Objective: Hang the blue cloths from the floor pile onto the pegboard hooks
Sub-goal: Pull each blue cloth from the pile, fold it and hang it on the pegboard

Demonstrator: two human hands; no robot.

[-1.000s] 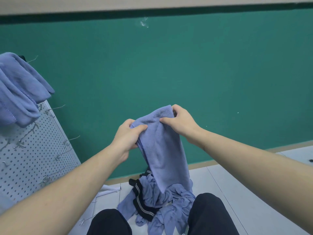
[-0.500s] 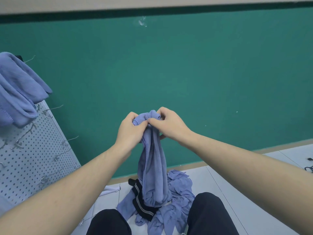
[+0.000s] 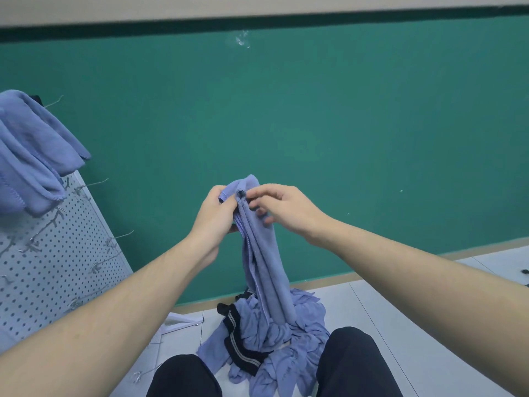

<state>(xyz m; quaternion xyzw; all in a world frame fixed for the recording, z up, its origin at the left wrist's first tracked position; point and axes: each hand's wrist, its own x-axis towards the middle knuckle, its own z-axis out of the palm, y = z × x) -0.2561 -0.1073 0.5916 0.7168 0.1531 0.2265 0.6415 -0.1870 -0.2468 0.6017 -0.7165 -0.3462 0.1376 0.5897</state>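
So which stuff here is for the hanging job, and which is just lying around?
For the job: held blue cloth, left hand, right hand, floor pile, pegboard, hooks, hung cloths.
Lying about: black striped band, white bracket.

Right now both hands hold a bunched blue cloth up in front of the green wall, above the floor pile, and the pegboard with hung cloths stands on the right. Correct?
One thing is off: the pegboard with its hung cloths stands on the left, as the head view shows. The left hand and right hand do hold the bunched blue cloth before the green wall, above the floor pile.
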